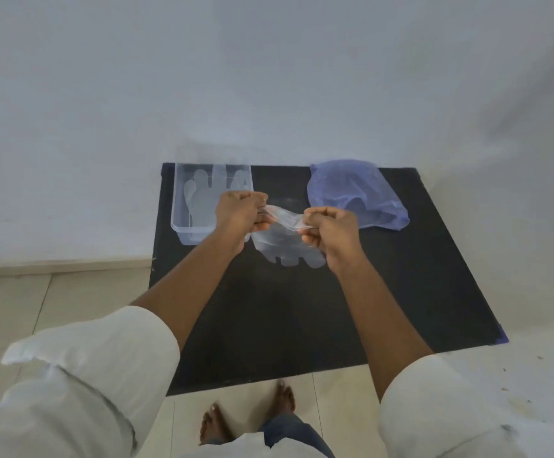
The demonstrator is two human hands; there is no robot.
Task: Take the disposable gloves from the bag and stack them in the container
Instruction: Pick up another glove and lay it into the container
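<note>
A clear disposable glove (pixel 285 246) hangs between my two hands above the black table, cuff stretched between them and fingers pointing down toward me. My left hand (pixel 241 214) pinches one side of the cuff. My right hand (pixel 330 231) pinches the other side. Behind my left hand stands a clear plastic container (pixel 183 223) at the table's far left, with at least one flat glove (pixel 203 200) lying in it. A translucent blue bag (pixel 354 190) lies at the far right of the table, its opening facing me.
The black table (pixel 302 309) stands against a white wall (pixel 269 77). Pale floor tiles (pixel 11 309) lie to the left and in front. My bare feet (pixel 249 414) stand just before the table's near edge.
</note>
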